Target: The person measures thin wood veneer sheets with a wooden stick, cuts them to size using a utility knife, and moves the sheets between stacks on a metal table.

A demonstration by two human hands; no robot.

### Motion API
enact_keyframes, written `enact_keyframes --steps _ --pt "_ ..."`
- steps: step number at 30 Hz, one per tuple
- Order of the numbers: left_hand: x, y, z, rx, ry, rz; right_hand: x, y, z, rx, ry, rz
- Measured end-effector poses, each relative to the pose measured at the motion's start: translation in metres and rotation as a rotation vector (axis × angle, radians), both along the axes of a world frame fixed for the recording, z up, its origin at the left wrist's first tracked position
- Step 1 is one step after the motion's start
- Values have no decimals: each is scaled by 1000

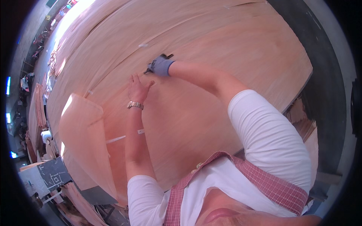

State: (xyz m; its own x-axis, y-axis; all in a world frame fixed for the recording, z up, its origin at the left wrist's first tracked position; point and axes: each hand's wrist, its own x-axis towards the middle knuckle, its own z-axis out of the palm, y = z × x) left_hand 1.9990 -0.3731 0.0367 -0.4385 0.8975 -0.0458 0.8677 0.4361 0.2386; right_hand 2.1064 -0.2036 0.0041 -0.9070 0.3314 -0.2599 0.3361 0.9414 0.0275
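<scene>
A broad sheet of thin pale-brown wood veneer (196, 109) spreads out in front of me. My left hand (138, 90), bare, lies flat on it with the fingers spread, a metal-band watch (135, 105) at the wrist. Just beyond and to its right, my right hand (160, 67) in a grey-blue glove is closed round a dark-handled knife (167, 56). The knife's narrow dark tip points down-left at the veneer, close to my left fingertips; whether the tip touches the surface, I cannot tell.
A smaller curled veneer piece (85, 124) rests at the left on the large sheet. White tape strips (115, 139) stick to the wood near my left forearm. A dark board with chalk marks (55, 173) stands at lower left. The sheet's right edge borders a dark floor (326, 113).
</scene>
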Motion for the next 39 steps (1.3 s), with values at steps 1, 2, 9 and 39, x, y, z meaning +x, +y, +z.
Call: enact_keyframes --steps 1,2,9,39 --pt "18 15 9 -134 -52 74 7 -5 19 13 -72 -29" --pt "35 30 11 -267 -102 133 21 -1 27 28 -145 -74" --pt "17 33 -24 -284 -57 59 239 156 28 -105 59 -61" --pt "261 237 -13 -293 -70 -101 837 655 5 197 15 -157"
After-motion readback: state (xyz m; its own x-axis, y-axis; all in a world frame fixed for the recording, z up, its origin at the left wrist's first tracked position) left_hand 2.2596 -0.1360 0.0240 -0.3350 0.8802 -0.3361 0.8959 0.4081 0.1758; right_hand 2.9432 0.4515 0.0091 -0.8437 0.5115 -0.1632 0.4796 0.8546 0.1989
